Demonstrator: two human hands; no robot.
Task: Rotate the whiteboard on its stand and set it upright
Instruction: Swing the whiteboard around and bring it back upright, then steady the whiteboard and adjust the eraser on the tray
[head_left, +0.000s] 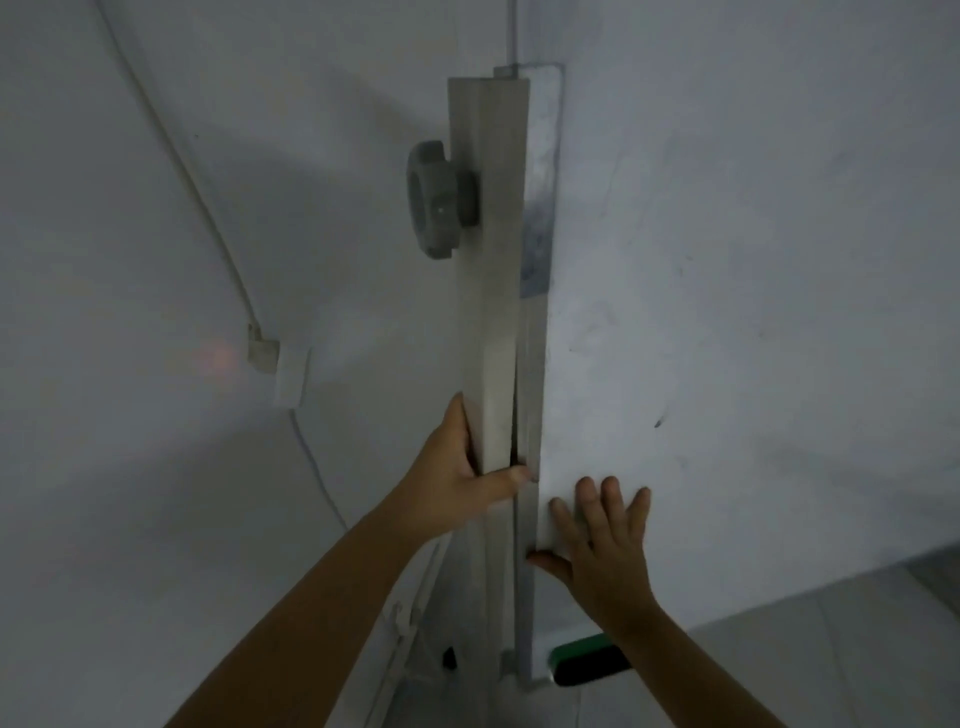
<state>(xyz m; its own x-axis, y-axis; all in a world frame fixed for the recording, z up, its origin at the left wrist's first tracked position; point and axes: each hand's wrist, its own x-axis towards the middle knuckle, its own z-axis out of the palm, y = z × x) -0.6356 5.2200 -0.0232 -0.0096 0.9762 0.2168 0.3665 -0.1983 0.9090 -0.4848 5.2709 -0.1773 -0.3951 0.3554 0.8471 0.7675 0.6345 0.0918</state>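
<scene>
Two bare hands are seen against one whiteboard (727, 312) and its one upright post (491, 291). The whiteboard fills the right half of the view, its pale, lightly smudged face turned toward the camera and its left edge lying just beside the post. The post is gripped by the left hand (457, 483): the thumb is laid across the front as far as the gap between post and board frame, while the fingers are wrapped behind and are hidden, so their spread cannot be told. The right hand (597, 540) is pressed flat on the lower left corner of the board, with four fingers (610, 501) spread slightly and pointing up and the thumb stretched out to the left against the frame edge. One grey knob (436, 200) is mounted on the left side of the post, well above both hands. One green-and-black eraser (587, 660) is seen below the right wrist, at the bottom edge of the board. One thin cable (176, 150) is run along the white wall (130, 493) at the left, ending at one small clip (262, 353). The scene is dimly lit.
</scene>
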